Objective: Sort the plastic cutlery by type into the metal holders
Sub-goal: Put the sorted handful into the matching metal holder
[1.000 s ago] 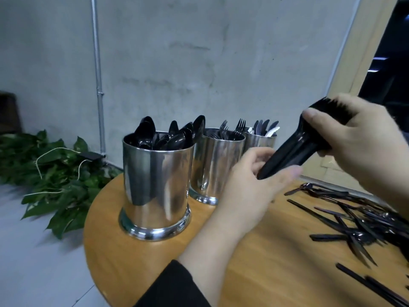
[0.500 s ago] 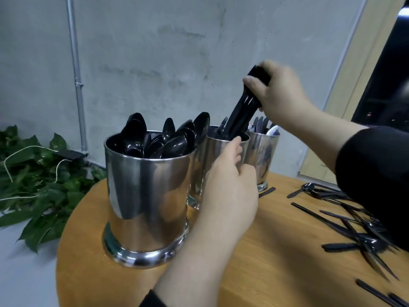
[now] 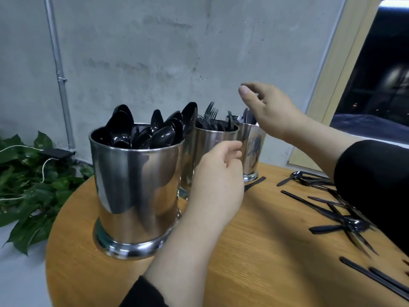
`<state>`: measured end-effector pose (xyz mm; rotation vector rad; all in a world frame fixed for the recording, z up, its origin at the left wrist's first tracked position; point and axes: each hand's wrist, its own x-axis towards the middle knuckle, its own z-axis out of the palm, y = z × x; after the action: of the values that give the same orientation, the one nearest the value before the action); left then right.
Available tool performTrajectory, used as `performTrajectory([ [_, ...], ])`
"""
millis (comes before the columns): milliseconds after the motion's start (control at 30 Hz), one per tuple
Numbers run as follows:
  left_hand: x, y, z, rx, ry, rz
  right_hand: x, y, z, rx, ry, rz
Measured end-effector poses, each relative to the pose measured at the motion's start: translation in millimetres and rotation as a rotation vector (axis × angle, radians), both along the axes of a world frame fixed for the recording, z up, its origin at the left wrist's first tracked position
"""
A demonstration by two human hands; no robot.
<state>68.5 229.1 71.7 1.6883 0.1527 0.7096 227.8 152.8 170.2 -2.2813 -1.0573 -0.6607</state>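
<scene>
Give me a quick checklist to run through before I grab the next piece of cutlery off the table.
1. Right hand free of cutlery: ok, fingers loose above the far holder.
2. Left hand free: ok, it holds nothing, beside the middle holder.
3. Forks standing inside the middle holder: ok.
4. Spoon holder upright on the table: ok.
5. Loose cutlery left to sort: ok, a pile lies on the right.
6. Room left in the far holder: cannot tell, the right hand covers it.
</scene>
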Motion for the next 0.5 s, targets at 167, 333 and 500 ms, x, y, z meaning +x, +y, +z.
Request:
performTrajectory([
  [167,-0.6,-24.8,-0.9,0.086,0.003,-0.083,-33.0,-75.9,-8.4,-0.040,0.011,-0.097],
  [333,-5.6,-86.9,-12.0,0.365,0.086,-0.277,-71.2,-187.6,-32.1,-0.208,0.048,-0.244],
  [500,-26.4,-155.9,-31.0,0.841,0.210,-0.513,-123.5,-302.1,-71.9,-0.408,0.156,-0.376],
])
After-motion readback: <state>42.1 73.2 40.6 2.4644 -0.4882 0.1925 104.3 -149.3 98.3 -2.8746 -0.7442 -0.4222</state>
